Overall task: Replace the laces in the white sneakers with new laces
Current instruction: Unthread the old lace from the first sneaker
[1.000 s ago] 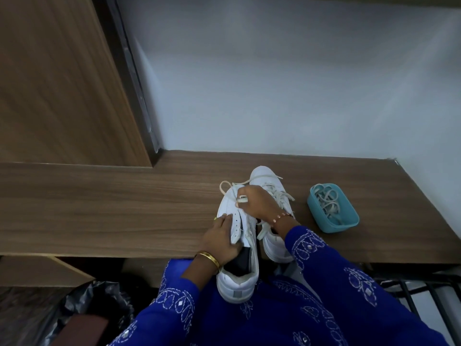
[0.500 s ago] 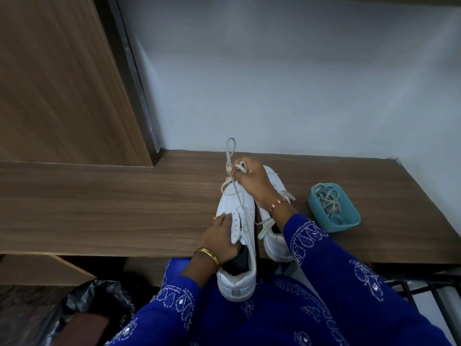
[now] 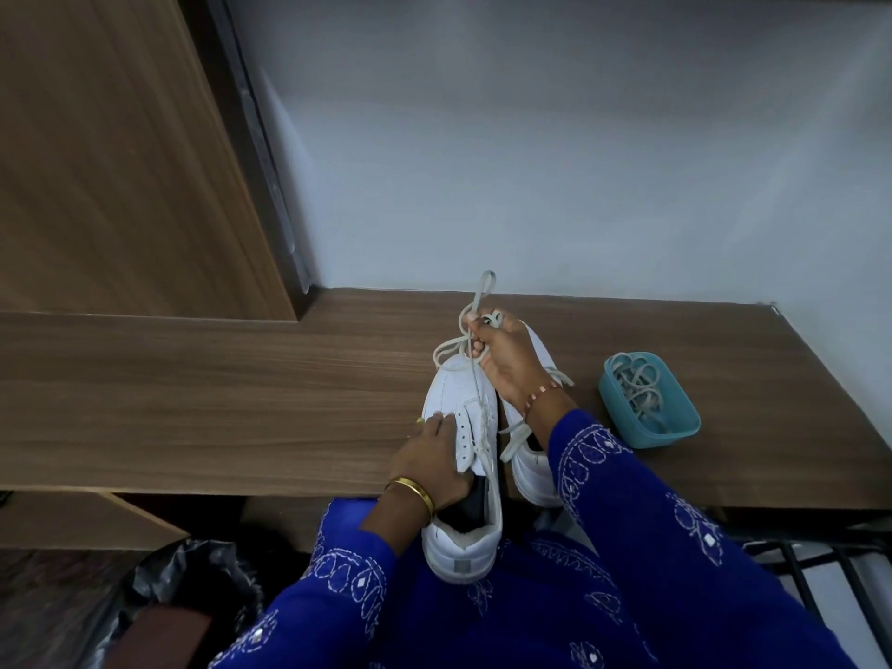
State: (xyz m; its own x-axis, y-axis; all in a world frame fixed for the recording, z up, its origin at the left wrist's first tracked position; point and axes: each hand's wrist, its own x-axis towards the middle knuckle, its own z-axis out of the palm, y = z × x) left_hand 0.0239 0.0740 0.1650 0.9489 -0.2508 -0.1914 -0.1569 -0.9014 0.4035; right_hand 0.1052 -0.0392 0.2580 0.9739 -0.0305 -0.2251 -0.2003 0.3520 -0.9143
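Two white sneakers lie side by side at the wooden desk's front edge. The left sneaker (image 3: 453, 393) overhangs the edge with its heel toward me. My left hand (image 3: 429, 456) grips its left side by the eyelet flap. My right hand (image 3: 502, 359) is above the toes and pinches an off-white lace (image 3: 478, 301), pulled up and away from the shoe; a loop sticks up past the fingers. The right sneaker (image 3: 531, 470) is mostly hidden under my right wrist and sleeve, a loose lace trailing from it.
A teal plastic tub (image 3: 675, 427) holding a tangle of pale laces stands on the desk (image 3: 241, 403) to the right of the shoes. A wooden cabinet side (image 3: 120, 161) rises at the left, a grey wall behind. A black bag (image 3: 183, 581) lies below left.
My right hand rose from the left sneaker's tongue area toward the toes, drawing the lace up and out. The left hand stayed on the shoe's side.
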